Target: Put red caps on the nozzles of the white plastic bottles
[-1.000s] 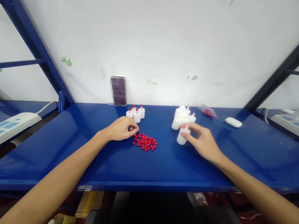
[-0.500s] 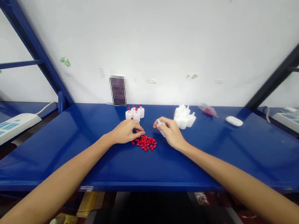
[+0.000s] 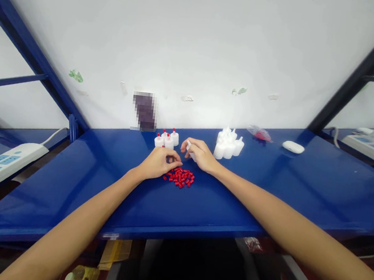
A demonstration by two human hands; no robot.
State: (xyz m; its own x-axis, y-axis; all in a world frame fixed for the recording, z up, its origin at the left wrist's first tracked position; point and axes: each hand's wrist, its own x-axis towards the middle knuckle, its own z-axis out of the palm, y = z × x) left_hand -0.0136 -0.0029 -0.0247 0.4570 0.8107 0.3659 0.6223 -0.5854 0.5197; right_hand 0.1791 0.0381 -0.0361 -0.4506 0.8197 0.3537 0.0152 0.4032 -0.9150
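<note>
Head view: the right hand (image 3: 202,155) grips a tilted white dropper bottle (image 3: 189,144) between thumb and fingers, beyond the red caps (image 3: 179,178). At their far left edge, the left hand (image 3: 157,162) holds thumb and forefinger nearly together; whether they pinch a cap, I cannot tell. Capped bottles (image 3: 169,142) stand far left, uncapped bottles (image 3: 228,149) far right. Fitting a cap seems in hand; that calls for lining up nozzle and cap.

We see a glossy blue tabletop (image 3: 226,206), smooth plastic bottles (image 3: 228,150), shiny red plastic caps (image 3: 181,178) and a crinkled plastic bag (image 3: 260,134).
</note>
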